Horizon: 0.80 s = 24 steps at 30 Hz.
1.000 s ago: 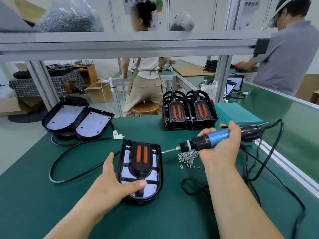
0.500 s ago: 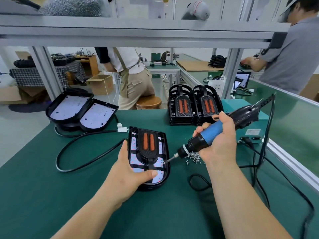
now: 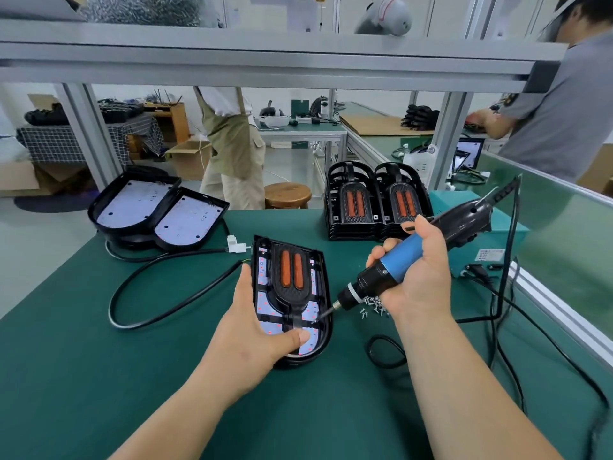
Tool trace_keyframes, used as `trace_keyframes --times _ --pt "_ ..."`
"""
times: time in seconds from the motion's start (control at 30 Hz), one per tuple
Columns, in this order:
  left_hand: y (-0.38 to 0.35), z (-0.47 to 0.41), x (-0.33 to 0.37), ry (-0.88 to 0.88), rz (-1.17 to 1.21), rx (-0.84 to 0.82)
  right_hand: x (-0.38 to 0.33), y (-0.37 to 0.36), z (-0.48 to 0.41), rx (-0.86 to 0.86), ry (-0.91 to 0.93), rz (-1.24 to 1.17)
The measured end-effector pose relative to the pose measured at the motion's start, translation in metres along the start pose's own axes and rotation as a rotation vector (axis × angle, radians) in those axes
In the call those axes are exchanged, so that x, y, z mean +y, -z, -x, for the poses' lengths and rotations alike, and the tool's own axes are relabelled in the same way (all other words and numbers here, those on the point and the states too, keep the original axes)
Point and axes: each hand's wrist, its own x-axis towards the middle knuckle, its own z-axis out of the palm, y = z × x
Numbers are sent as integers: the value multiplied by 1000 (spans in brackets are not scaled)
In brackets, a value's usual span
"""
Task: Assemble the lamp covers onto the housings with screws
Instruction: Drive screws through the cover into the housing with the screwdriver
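Observation:
A black lamp housing lies on the green table in front of me, with a black cover bearing two orange strips set inside it. My left hand holds the housing's near left side, thumb pressed on the lower end of the cover. My right hand grips a blue and black electric screwdriver, whose bit touches the cover's lower right part. A small heap of screws lies just right of the housing, partly hidden by my right hand.
Two open housings with white boards lie at the back left, black cable looping from them. Stacked covers stand at the back, a teal power box to the right. Screwdriver cords trail right. Two people work beyond the frame.
The screwdriver tilted down and its bit went from beside the housing onto the cover's lower right. My left hand slid further over the housing's near end. The person behind walked left.

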Motion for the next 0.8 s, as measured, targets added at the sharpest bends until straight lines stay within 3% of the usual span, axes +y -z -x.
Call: trace_keyframes --times 0.23,0.57,0.8 --pt "-1 -6 -4 -39 -38 6 0 -4 5 -98 20 50" --pt "0 -7 -7 63 96 -24 8 -24 28 -428 244 353" --pt "0 -8 -10 54 116 -38 8 -26 36 -454 265 374"
